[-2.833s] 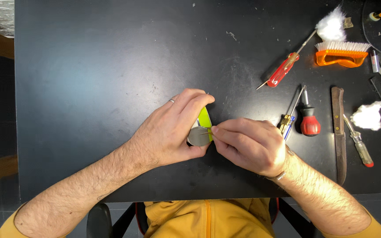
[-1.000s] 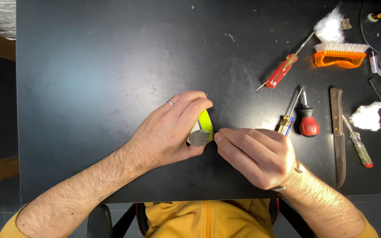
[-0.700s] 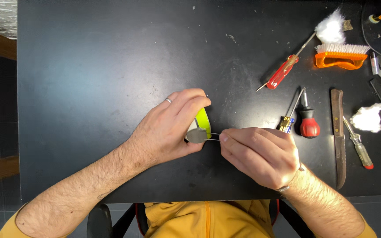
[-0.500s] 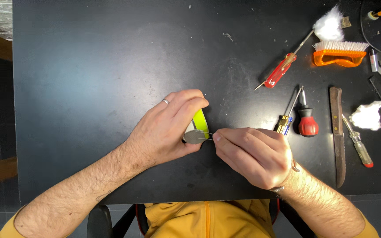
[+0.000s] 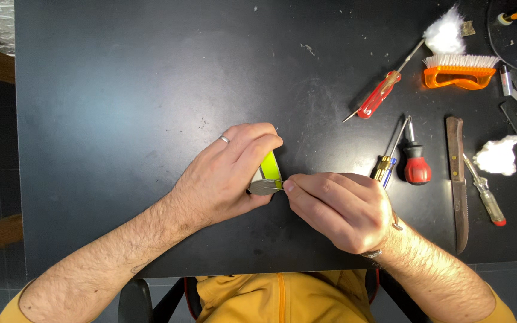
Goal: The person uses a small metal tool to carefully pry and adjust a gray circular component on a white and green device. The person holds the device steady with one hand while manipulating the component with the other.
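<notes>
We see the black matte table (image 5: 121, 107) from above, and near the middle of its front edge our left hand (image 5: 225, 176), a ring on one finger, curls closed around a small yellow-green and grey gadget (image 5: 267, 178), thumb under it and fingers arched over its top. What kind of gadget it is we cannot tell, since most of it is hidden in the grip. Just beside it, our right hand (image 5: 342, 209) is closed in a pinch, its forefinger and thumb meeting on a thin metal part at the gadget's grey end, so the two hands touch through the thing. Compared with the picture from a few seconds back, the hands sit in much the same place; the right hand has drawn a little back toward the front edge, and the pinch now stands at the gadget's lower tip rather than higher on its side.

Further right, toward the table's far right corner, lie a red-handled screwdriver (image 5: 378, 96), a tuft of white cotton (image 5: 444, 33) and an orange-backed scrubbing brush (image 5: 459, 70). Nearer the right edge rest a stubby red and black screwdriver (image 5: 415, 161), a wooden-handled knife (image 5: 457, 179), a slim clear-handled screwdriver (image 5: 484, 191) and a second white cotton tuft (image 5: 498, 155), none of which has moved.
</notes>
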